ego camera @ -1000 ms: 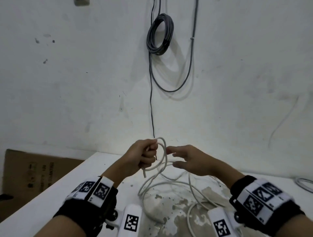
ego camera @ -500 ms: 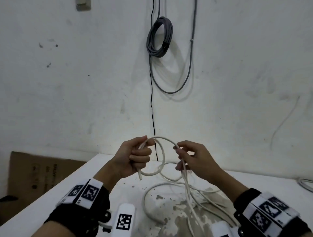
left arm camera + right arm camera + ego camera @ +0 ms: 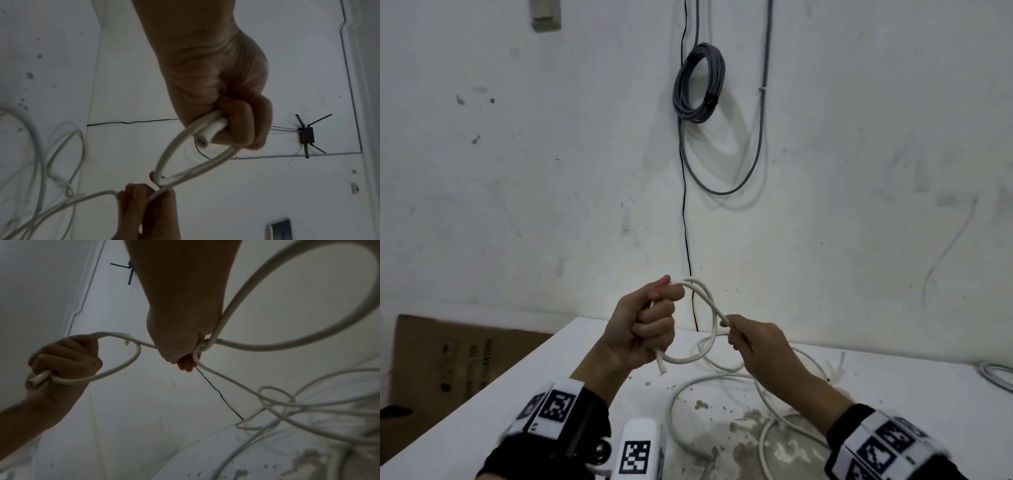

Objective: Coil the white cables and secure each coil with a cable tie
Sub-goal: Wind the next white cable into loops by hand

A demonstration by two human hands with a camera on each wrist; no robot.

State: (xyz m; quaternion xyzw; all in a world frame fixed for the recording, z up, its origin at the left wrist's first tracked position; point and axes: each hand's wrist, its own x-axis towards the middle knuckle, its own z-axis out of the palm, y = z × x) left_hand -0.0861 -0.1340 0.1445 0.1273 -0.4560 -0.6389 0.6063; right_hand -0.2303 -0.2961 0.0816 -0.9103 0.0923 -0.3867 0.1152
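A white cable forms a small loop held up above the white table. My left hand grips the loop in a fist, with the cut cable end poking out below it. In the left wrist view my left hand holds two strands of the white cable. To the right, my right hand pinches the cable where the loop crosses. In the right wrist view the right hand has the white cable passing through its fingers. The rest of the cable lies in loose tangles on the table. No cable tie is visible.
A grey cable coil hangs on the white wall, with a thin black wire running down to the table. A cardboard box stands left of the table. Another grey cable lies at the table's right edge.
My right hand took hold of the cable, brought a new turn up to the left hand, then slid down and to the right along the strand. The left hand kept its grip.
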